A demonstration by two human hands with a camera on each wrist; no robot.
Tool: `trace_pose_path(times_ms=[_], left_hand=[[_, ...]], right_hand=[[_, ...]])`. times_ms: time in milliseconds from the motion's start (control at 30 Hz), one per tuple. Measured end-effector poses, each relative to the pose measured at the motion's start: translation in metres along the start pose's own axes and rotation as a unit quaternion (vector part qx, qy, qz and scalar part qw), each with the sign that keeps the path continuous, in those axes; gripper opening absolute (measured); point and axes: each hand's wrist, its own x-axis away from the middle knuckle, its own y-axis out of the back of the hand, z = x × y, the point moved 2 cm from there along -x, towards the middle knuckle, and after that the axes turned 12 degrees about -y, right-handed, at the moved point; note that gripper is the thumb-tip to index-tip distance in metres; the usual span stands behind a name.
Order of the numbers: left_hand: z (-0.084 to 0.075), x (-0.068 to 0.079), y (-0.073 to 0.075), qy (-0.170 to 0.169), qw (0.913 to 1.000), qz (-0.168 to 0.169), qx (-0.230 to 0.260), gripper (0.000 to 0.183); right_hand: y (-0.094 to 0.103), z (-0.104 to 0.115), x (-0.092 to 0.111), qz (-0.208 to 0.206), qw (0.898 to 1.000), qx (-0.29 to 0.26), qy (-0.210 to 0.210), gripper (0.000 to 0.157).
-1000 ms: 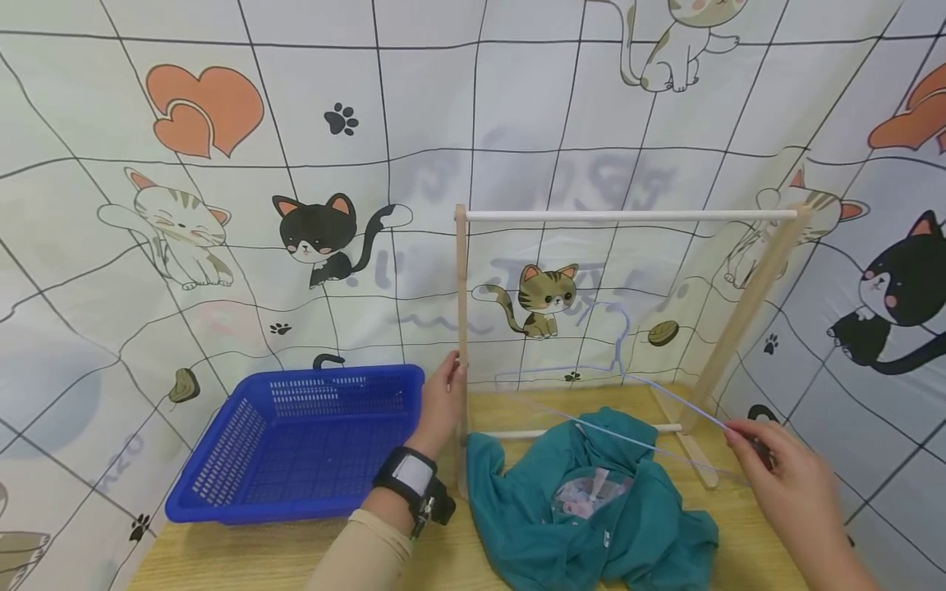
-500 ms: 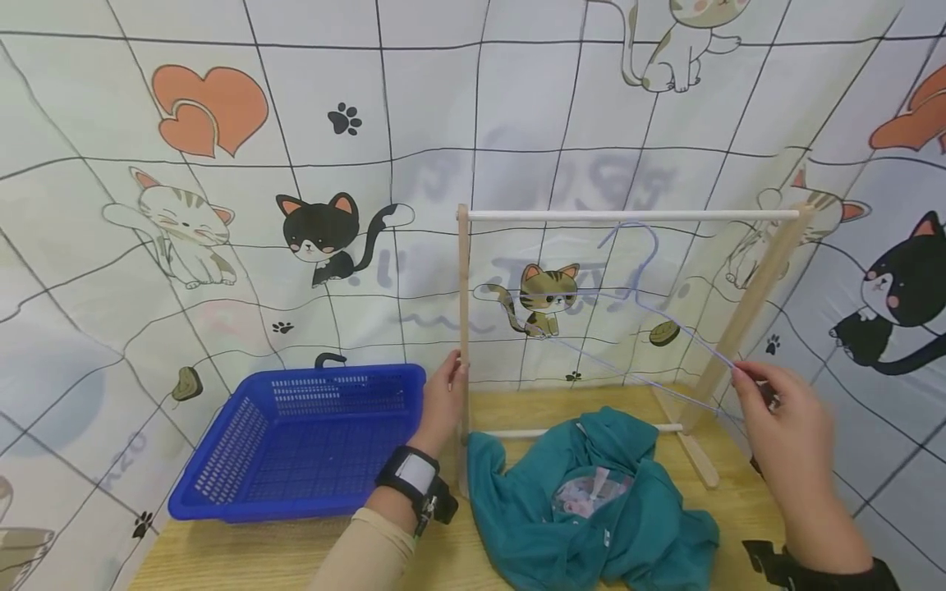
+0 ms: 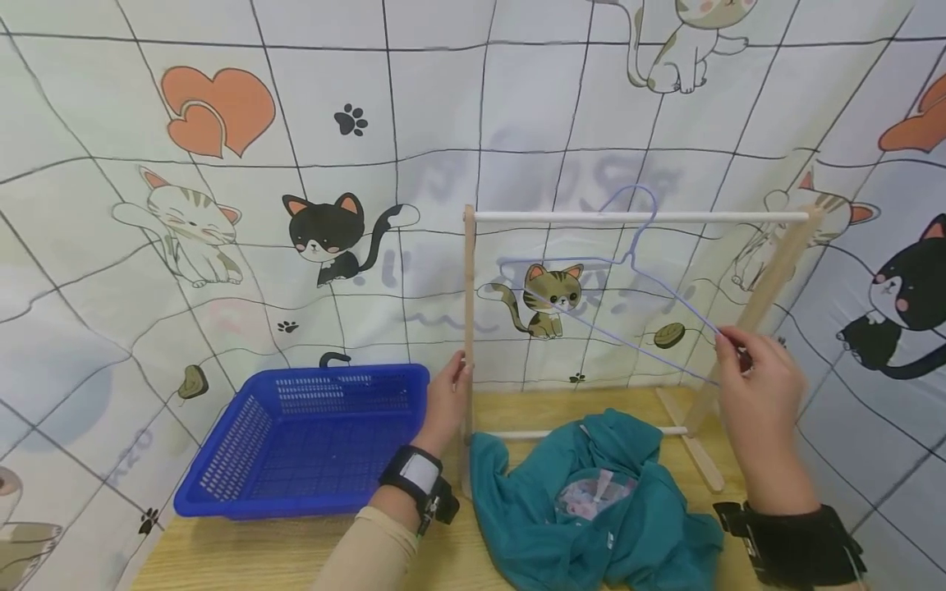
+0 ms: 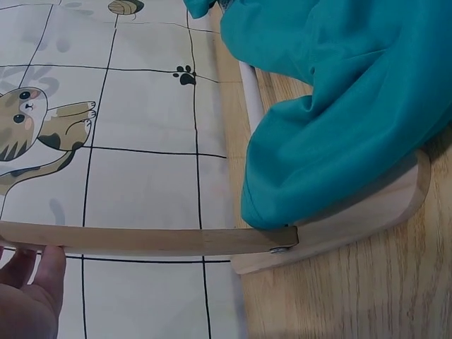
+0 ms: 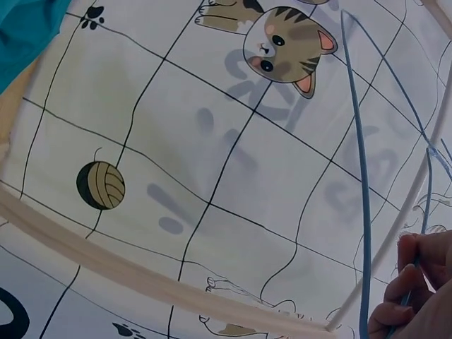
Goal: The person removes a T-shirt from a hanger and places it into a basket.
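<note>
My right hand (image 3: 761, 394) pinches one sloping side of a thin blue-purple wire clothes hanger (image 3: 628, 257). The hanger's hook rises to the top rail (image 3: 532, 217) of a small wooden clothes rack; whether it rests on the rail I cannot tell. My left hand (image 3: 446, 402) holds the rack's left post (image 3: 469, 304) partway up. In the left wrist view, thumb and fingers (image 4: 49, 272) meet the post's edge. A crumpled teal garment (image 3: 528, 501) lies on the table under the rail, and a patterned patch shows in its opening. In the right wrist view, curled fingers (image 5: 402, 282) hold the hanger wire (image 5: 364, 183).
A blue plastic basket (image 3: 303, 507) stands left of the rack on the wood-grain table (image 3: 222, 558). The rack's right post (image 3: 783, 258) leans outward near my right hand. Behind everything hangs a white sheet (image 3: 429, 123) printed with cats and grid lines.
My right hand has raised the hanger from low above the garment, so its hook has come up to the top rail. The left hand stays on the post.
</note>
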Motion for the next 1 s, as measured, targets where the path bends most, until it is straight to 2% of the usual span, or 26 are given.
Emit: trace_pose_path(times_ms=[300,567,1000], left_hand=[[-0.001,0.0,-0.003,-0.002,0.9999,0.01,0.005,0.05],[-0.002,0.001,0.0,-0.013,0.9999,-0.004,0.002,0.048],[-0.001,0.001,0.0,-0.012,0.9999,-0.003,0.007,0.048]], right_hand=[[-0.01,-0.005,-0.002,0.045,0.999,0.026,0.004,0.025],[-0.018,-0.012,0.003,0.051,0.998,0.019,0.02,0.019],[-0.023,-0.015,0.005,0.063,0.998,0.023,-0.008,0.023]])
